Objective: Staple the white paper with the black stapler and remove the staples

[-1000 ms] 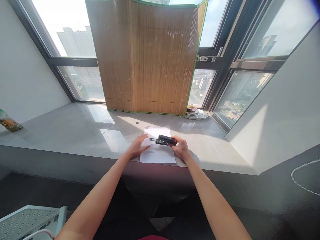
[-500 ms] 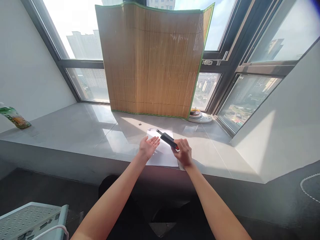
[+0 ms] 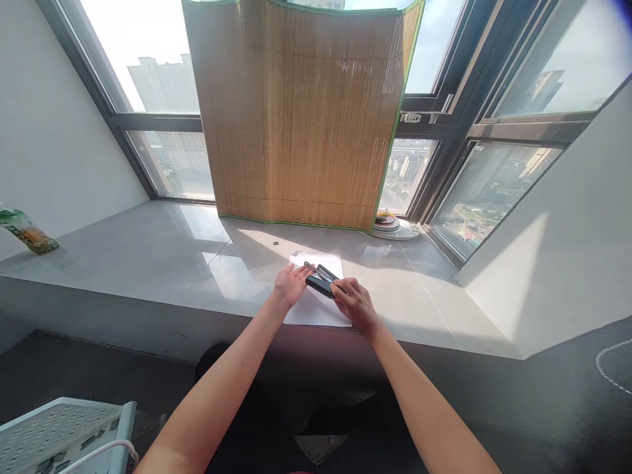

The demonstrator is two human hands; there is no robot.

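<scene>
My right hand (image 3: 356, 303) grips the rear end of a black stapler (image 3: 320, 285), its jaws spread apart over a white sheet of paper (image 3: 318, 313). Palm up, my left hand (image 3: 291, 284) has its fingers stretched out at the stapler's front end; whether they touch it or lie just under it I cannot tell. The paper lies on the pale tiled sill by its front edge. Beyond it rests a tiny dark piece (image 3: 276, 243), too small to make out.
A bamboo mat (image 3: 301, 131) with green edging stands against the window. Stacked plates (image 3: 390, 226) sit at its right foot. A green-labelled bottle (image 3: 27, 229) leans at far left. Below the sill, a white perforated plastic piece (image 3: 64, 421) is at lower left.
The stapler has turned and its jaws now show apart. It has come closer to my left hand's fingers, while my left hand has barely shifted. The view has tipped slightly.
</scene>
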